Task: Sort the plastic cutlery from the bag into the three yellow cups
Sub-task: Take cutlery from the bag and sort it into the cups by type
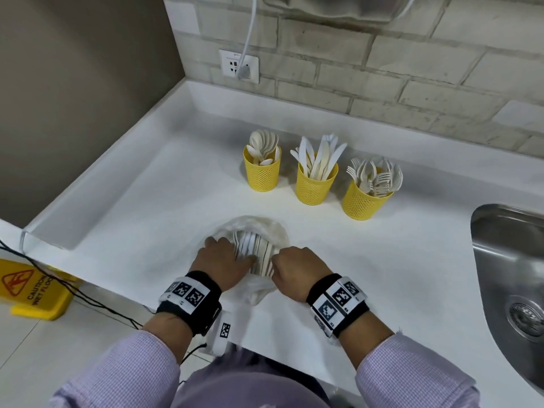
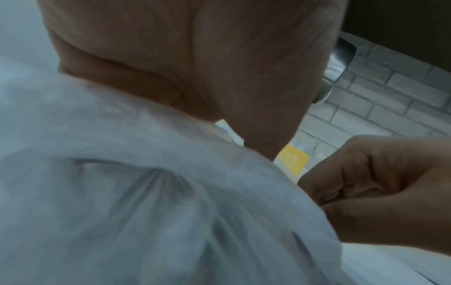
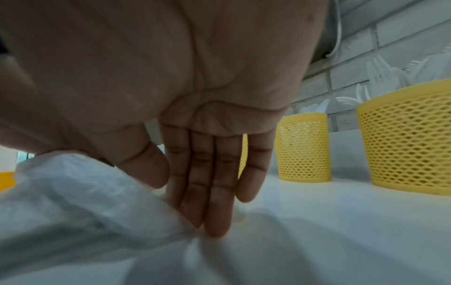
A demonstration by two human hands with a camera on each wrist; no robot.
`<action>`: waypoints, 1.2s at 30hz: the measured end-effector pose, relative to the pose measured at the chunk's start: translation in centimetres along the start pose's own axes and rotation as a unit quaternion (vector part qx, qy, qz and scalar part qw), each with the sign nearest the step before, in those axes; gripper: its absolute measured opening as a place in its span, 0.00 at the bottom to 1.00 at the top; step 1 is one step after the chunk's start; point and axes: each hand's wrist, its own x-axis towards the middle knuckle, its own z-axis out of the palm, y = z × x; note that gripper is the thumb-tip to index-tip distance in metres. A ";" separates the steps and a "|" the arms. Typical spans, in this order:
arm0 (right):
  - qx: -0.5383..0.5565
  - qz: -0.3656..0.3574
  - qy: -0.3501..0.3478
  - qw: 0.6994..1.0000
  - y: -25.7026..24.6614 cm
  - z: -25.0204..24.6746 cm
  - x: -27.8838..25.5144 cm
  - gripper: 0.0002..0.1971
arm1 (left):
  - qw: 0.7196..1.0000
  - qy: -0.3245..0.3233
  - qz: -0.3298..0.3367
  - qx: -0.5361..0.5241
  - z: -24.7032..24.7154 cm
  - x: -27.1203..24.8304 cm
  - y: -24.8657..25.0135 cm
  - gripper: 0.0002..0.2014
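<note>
Here, bag (image 1: 266,231) before cups (image 1: 314,184) pressed by flat left hand (image 1: 219,265), pinched by right hand (image 1: 297,267); thin, slippery film, best held at rim.

Thin translucent plastic bag (image 1: 256,231), perforated matt plastic cups (image 1: 313,187), brushed steel sink (image 1: 500,260), matt counter (image 1: 147,201)

Probably a shared pantry or break-room kitchen. A white countertop (image 1: 164,201) carries a stainless sink (image 1: 500,260) under painted brick wall (image 1: 412,69). A yellow wet-floor sign (image 1: 29,290) stands below.
</note>
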 end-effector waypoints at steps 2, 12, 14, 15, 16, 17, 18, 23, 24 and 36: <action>0.008 0.016 -0.008 1.000 0.0 0.1 0.1 0.06 | 1.000 0.002 -0.006 0.006 0.0 0.1 0.3 0.45; -0.023 -0.012 0.070 0.997 -0.4 1.7 0.2 0.09 | 0.994 0.000 0.019 0.105 -0.2 0.2 3.5 0.54; -0.024 -0.016 0.082 0.996 -0.2 2.0 0.2 0.10 | 0.996 -0.010 0.008 0.091 -0.1 0.6 3.4 0.55; -0.022 -0.019 0.080 0.996 -0.1 2.0 0.1 0.11 | 0.997 -0.013 -0.003 0.076 0.0 0.8 3.3 0.57; -0.018 -0.022 0.077 0.997 -0.2 1.9 0.1 0.11 | 0.998 -0.014 -0.009 0.060 0.1 1.1 3.2 0.58; -0.015 -0.025 0.077 0.997 -0.2 1.7 0.1 0.11 | 0.999 -0.016 -0.016 0.045 0.2 1.3 3.2 0.58; -0.010 -0.026 0.077 0.997 -0.3 1.5 0.2 0.10 | 0.999 -0.019 -0.022 0.032 0.3 1.4 3.2 0.58; 0.143 -0.001 0.059 0.988 -1.0 0.0 0.8 0.10 | 0.999 -0.007 -0.034 0.002 0.7 1.9 3.3 0.45; 0.207 0.015 0.066 0.976 -1.3 -0.2 0.8 0.11 | 0.999 -0.005 -0.033 0.002 0.8 1.8 3.4 0.42; 0.395 0.195 0.077 0.895 -1.8 -0.2 1.2 0.17 | 0.991 0.035 0.031 -0.126 0.9 1.5 2.6 0.35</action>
